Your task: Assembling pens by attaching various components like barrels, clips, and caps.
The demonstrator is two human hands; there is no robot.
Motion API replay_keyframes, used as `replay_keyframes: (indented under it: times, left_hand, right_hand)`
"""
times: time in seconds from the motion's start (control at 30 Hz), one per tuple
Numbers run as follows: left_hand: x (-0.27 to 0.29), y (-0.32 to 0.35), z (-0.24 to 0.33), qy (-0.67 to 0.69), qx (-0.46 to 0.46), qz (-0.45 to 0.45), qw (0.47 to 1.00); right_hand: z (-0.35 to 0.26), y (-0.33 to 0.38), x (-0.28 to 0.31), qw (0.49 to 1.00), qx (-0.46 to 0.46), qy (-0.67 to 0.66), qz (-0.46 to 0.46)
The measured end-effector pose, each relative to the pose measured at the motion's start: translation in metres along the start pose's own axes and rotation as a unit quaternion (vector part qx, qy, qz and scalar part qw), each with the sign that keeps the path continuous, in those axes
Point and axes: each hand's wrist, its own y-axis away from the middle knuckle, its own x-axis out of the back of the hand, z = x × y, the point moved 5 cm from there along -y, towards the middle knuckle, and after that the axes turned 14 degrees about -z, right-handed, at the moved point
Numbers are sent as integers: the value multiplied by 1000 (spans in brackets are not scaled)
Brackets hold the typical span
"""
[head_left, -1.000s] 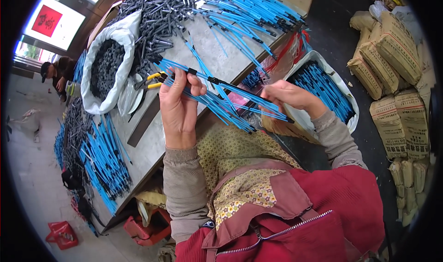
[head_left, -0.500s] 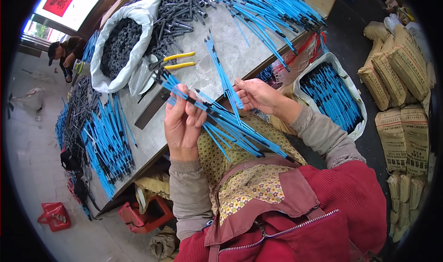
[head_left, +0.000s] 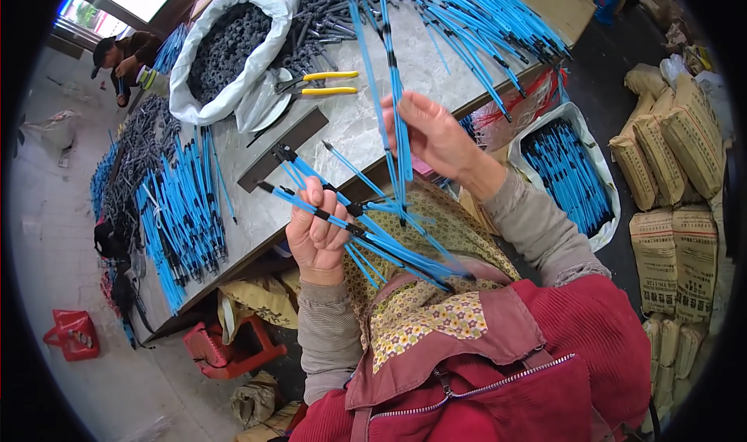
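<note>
L hand (head_left: pixel 315 236) is fisted round a fanned bundle of blue rods (head_left: pixel 366 232) w/ black tips, held over the lap just off the near edge of the stone table (head_left: pixel 350 123); rod tips point up-left over the table edge, long ends trail down-right across the floral apron (head_left: pixel 420 317). R hand (head_left: pixel 436 135) is raised above the table's near edge, fingers pinched on a few separate blue rods (head_left: pixel 393 92) that stand nearly upright, lower ends dropping into the L-hand bundle. Hands are apart, each clamped on its own rods.

On the table, rel. to its near edge:
- yellow-handled pliers (head_left: pixel 327 84) mid-table, just left of the upright rods.
- dark flat bar (head_left: pixel 284 158) lying near the edge, above L hand.
- white sack of black parts (head_left: pixel 233 45) at far-left end, mouth open.
- heap of dark metal pieces (head_left: pixel 331 6) at the far side, beside the sack.
- spread of blue rods (head_left: pixel 482 22) on the far-right part.
- more blue rod piles (head_left: pixel 183 208) on the left end.

Off the table: white bag of blue rods (head_left: pixel 572 170) on the floor right of the table; stacked tan sacks (head_left: pixel 673 146) further right; red stool (head_left: pixel 233 349) under the table's near-left corner; another person (head_left: pixel 120 53) crouched beyond the far-left end.
</note>
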Motion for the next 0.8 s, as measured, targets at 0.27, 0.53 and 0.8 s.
replay_keyframes:
  times: [0.27, 0.53, 0.8]
  left_hand:
    - [-12, 0, -6, 48, 43, -41, 997]
    - [-5, 0, -3, 14, 55, -11, 998]
    - [-20, -12, 27, -8, -3, 1, 1000]
  right_hand:
    - [-74, -69, -11, 931, 132, 340, -7]
    - [-136, -86, -71, 856, 374, 355, -47]
    - [-156, -23, -39, 972, 128, 140, -142]
